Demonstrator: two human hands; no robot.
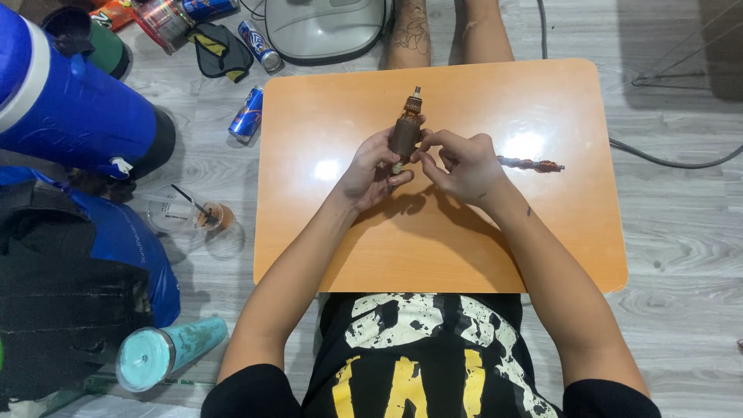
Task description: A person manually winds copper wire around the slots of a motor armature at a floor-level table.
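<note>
Above a small orange table [542,240], my left hand [370,170] grips a brown motor armature [405,130] by its lower end, with its shaft pointing away from me. My right hand [460,164] touches the armature's lower end with its fingertips, fingers curled around it. A rusty drill bit [531,164] lies on the table just right of my right hand.
On the grey floor at left lie a blue cooler jug [70,108], drink cans [248,114], a plastic cup with a straw [190,213], a teal tumbler [166,352] and a dark bag [70,310]. Another person's legs [445,31] and a grey case [329,27] are beyond the table. A cable [665,159] runs at right.
</note>
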